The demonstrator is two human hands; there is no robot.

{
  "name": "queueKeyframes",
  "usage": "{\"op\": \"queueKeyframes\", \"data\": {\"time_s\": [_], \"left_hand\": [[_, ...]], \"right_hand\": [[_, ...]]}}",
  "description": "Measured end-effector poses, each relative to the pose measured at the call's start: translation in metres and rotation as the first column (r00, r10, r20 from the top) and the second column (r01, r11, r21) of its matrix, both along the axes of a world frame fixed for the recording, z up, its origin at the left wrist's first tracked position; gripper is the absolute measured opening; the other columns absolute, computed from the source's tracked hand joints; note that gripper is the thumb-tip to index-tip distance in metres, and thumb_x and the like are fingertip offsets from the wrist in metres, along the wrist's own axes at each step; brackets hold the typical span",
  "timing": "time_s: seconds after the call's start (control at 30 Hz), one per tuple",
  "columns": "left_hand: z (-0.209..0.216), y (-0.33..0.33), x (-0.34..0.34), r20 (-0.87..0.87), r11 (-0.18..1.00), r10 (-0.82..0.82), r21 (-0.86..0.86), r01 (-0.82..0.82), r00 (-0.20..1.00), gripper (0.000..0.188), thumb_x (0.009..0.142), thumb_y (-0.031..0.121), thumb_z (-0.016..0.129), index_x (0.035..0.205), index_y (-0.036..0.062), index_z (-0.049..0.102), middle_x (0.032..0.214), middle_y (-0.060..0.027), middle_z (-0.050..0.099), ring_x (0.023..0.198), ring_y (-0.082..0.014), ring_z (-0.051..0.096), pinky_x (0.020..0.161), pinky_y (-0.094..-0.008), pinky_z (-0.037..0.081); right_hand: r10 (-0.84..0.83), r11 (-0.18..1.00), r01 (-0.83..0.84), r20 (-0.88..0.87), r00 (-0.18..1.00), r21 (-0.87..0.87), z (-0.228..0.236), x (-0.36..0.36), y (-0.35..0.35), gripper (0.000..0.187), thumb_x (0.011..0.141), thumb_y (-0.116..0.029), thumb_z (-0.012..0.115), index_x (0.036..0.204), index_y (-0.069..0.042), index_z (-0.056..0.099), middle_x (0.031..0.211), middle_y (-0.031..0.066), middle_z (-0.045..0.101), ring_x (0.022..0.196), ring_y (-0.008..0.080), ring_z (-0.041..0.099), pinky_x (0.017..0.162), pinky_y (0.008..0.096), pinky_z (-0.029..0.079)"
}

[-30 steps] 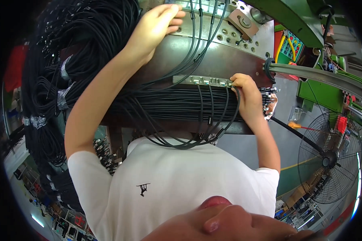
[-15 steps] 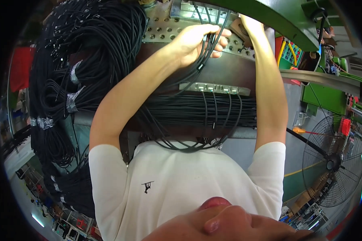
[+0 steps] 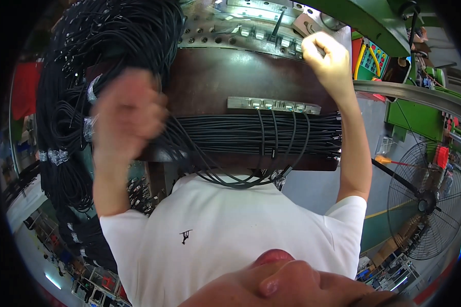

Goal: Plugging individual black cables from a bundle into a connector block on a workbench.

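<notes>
My left hand (image 3: pixel 130 112) is smeared by motion at the left of the brown work board (image 3: pixel 215 77), in front of the hanging black cables (image 3: pixel 133 30). Its fingers and anything in them cannot be made out. My right hand (image 3: pixel 327 56) is curled closed beside the right end of a metal fixture (image 3: pixel 261 35); whatever its fingers may hold is hidden. A metal strip (image 3: pixel 235 104) lies on the board with several pale connectors seated in it. Black cables (image 3: pixel 293 133) run from these connectors toward me, across a row of straight cables (image 3: pixel 215 135).
A green machine frame (image 3: pixel 363 20) arches over the far right, with a control panel (image 3: pixel 371 59) below it. At the right stands a black fan (image 3: pixel 424 204). Bundles of cable (image 3: pixel 77 189) tied with clear wrap hang at the left.
My left hand has swung from the far middle to the left, and the cables it held there are gone from that spot. My right hand has come nearer, its fingers now showing curled.
</notes>
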State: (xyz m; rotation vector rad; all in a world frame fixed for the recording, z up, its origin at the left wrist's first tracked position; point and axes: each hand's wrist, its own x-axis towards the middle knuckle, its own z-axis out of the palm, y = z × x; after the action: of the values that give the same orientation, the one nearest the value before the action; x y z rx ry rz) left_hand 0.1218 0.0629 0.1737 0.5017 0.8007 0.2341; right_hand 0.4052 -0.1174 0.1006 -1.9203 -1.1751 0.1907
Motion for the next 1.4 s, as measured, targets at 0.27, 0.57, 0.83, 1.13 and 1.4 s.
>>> {"op": "queueKeyframes", "data": {"time_s": [0.27, 0.57, 0.83, 1.13, 1.4], "left_hand": [[-0.001, 0.150, -0.097, -0.749, 0.446, 0.303, 0.657, 0.607, 0.589, 0.074, 0.092, 0.066, 0.031, 0.088, 0.0014, 0.067, 0.058, -0.0013, 0.059, 0.049, -0.0061, 0.052, 0.046, -0.0185, 0.039], [-0.072, -0.097, 0.027, -0.249, 0.535, -0.718, 0.401, 0.744, 0.650, 0.039, 0.100, 0.027, 0.042, 0.118, -0.0042, 0.057, 0.100, -0.0122, 0.067, 0.087, -0.0157, 0.065, 0.080, -0.0282, 0.052], [-0.040, -0.034, 0.114, 0.109, 0.919, -0.391, 0.098, 0.382, 0.914, 0.036, 0.099, 0.027, 0.039, 0.099, -0.0036, 0.058, 0.076, -0.0084, 0.060, 0.057, -0.0148, 0.054, 0.058, -0.0341, 0.053], [-0.088, 0.053, 0.178, 0.671, 0.846, -0.353, -0.070, 0.529, 0.653, 0.028, 0.099, 0.021, 0.040, 0.092, -0.0012, 0.055, 0.069, -0.0048, 0.046, 0.054, -0.0129, 0.046, 0.049, -0.0235, 0.048], [-0.083, 0.065, 0.154, -0.300, -0.876, 0.139, 0.408, 0.259, 0.944, 0.023, 0.093, 0.026, 0.053, 0.102, 0.0098, 0.067, 0.084, -0.0098, 0.068, 0.074, -0.0235, 0.066, 0.062, -0.0343, 0.053]], "right_hand": [[0.102, 0.995, -0.099, 0.450, 0.887, -0.028, -0.006, -0.025, -0.021, 0.028, 0.077, -0.021, 0.071, 0.100, -0.007, 0.066, 0.095, 0.0057, 0.060, 0.088, 0.0247, 0.058, 0.079, 0.0370, 0.048], [0.264, 0.962, -0.243, 0.186, 0.946, -0.126, -0.009, -0.076, -0.053, 0.023, 0.075, -0.006, 0.068, 0.098, -0.005, 0.065, 0.086, 0.0060, 0.061, 0.079, 0.0250, 0.059, 0.070, 0.0338, 0.047], [0.066, 0.955, -0.226, 0.606, 0.793, 0.192, -0.018, 0.007, 0.063, 0.025, 0.081, -0.002, 0.059, 0.104, -0.005, 0.065, 0.094, 0.0122, 0.066, 0.086, 0.0302, 0.061, 0.079, 0.0358, 0.049], [0.060, 0.997, -0.081, 0.721, 0.690, -0.005, -0.021, 0.027, 0.080, 0.025, 0.080, -0.003, 0.059, 0.104, -0.006, 0.065, 0.094, 0.0120, 0.066, 0.085, 0.0302, 0.062, 0.078, 0.0362, 0.049], [0.104, 0.978, 0.084, 0.798, 0.594, -0.190, -0.030, 0.038, 0.077, 0.026, 0.079, -0.004, 0.060, 0.104, -0.008, 0.065, 0.093, 0.0117, 0.066, 0.085, 0.0301, 0.063, 0.077, 0.0367, 0.049]]}}
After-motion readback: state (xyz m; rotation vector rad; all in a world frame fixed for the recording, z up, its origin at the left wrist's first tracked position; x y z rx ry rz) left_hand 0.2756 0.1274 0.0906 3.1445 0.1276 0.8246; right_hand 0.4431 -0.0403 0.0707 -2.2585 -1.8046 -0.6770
